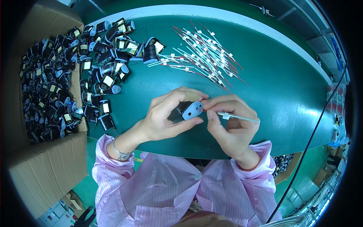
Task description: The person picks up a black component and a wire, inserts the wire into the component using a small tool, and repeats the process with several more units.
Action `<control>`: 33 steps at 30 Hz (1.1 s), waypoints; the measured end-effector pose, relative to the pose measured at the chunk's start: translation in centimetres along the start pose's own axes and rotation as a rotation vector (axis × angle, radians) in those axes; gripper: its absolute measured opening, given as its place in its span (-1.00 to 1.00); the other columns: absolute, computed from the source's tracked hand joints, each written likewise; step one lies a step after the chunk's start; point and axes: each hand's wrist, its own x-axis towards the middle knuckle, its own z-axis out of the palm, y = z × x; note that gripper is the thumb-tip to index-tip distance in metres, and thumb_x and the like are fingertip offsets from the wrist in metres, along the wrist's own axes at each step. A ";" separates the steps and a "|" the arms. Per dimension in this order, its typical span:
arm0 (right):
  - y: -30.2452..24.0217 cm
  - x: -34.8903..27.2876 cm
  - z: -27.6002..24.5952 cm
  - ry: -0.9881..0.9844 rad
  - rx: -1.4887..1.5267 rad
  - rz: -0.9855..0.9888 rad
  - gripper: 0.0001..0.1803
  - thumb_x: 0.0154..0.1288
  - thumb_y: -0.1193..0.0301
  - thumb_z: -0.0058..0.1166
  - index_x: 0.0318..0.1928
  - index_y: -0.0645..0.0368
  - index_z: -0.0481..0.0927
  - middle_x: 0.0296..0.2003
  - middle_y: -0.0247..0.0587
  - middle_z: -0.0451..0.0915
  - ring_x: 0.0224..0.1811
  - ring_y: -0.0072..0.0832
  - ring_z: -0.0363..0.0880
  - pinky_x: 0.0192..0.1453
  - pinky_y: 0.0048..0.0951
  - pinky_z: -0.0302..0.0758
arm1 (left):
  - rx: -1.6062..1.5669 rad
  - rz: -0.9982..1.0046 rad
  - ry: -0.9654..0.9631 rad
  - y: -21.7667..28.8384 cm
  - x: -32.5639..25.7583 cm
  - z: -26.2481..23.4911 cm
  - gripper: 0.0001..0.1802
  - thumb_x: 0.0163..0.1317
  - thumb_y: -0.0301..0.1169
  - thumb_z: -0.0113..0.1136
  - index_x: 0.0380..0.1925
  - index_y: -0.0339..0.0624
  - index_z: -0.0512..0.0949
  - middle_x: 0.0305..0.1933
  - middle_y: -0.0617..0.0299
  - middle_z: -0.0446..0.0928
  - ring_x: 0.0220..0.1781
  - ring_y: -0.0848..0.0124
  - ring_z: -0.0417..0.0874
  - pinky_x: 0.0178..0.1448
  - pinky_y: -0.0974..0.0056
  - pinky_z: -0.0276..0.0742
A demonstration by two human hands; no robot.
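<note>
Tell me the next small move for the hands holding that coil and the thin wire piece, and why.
Probably ease the right hand leftward, feeding the wire piece into the coil. Its red tip already sits at the grey end plate, and the left hand steadies the coil.

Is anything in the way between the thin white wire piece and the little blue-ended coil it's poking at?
Nothing visible. The right hand holds the wire piece with its red tip right at the coil, which the left hand grips. No finger or other part sits between them.
</note>
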 end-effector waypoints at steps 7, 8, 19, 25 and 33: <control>0.0 -0.1 0.4 0.000 -0.082 -0.072 -0.82 -0.07 0.72 0.26 -0.38 0.35 0.60 -0.34 -0.05 0.65 -0.34 -0.38 0.68 -0.26 -0.51 0.59 | 0.057 0.034 -0.011 0.1 0.0 -0.1 -0.57 -0.03 -0.55 0.44 -0.13 -0.37 0.51 -0.05 -0.10 0.59 -0.09 0.19 0.69 -0.14 0.26 0.63; 0.1 0.0 0.3 0.003 -0.080 -0.068 -0.82 -0.07 0.72 0.26 -0.38 0.35 0.60 -0.34 -0.05 0.65 -0.34 -0.38 0.68 -0.26 -0.51 0.59 | 0.056 0.030 -0.015 0.1 0.2 0.0 -0.57 -0.03 -0.55 0.44 -0.13 -0.37 0.51 -0.05 -0.10 0.59 -0.09 0.19 0.69 -0.14 0.26 0.63; -0.6 0.2 -0.1 -0.029 -0.187 -0.122 -0.84 -0.10 0.70 0.26 -0.43 0.33 0.59 -0.39 -0.09 0.64 -0.40 -0.38 0.68 -0.37 -0.50 0.57 | 0.123 0.106 -0.095 0.2 0.6 -0.3 -0.56 -0.04 -0.60 0.41 -0.12 -0.40 0.48 -0.05 -0.22 0.58 -0.04 0.09 0.67 -0.02 0.16 0.61; -0.4 0.5 -0.5 -0.060 -0.216 -0.145 -0.83 -0.10 0.69 0.27 -0.43 0.32 0.57 -0.40 -0.10 0.64 -0.44 -0.36 0.67 -0.42 -0.51 0.56 | 0.150 0.104 -0.120 0.2 0.8 -0.4 -0.56 -0.04 -0.58 0.42 -0.13 -0.39 0.49 -0.04 -0.19 0.59 -0.03 0.08 0.67 0.00 0.13 0.61; -0.6 0.3 -0.4 -0.079 -0.292 -0.198 -0.81 -0.10 0.69 0.26 -0.40 0.32 0.57 -0.38 -0.11 0.62 -0.44 -0.35 0.66 -0.43 -0.49 0.56 | 0.145 0.093 -0.119 0.2 0.8 -0.3 -0.58 -0.03 -0.56 0.43 -0.15 -0.38 0.49 -0.04 -0.18 0.59 -0.04 0.07 0.67 0.00 0.12 0.61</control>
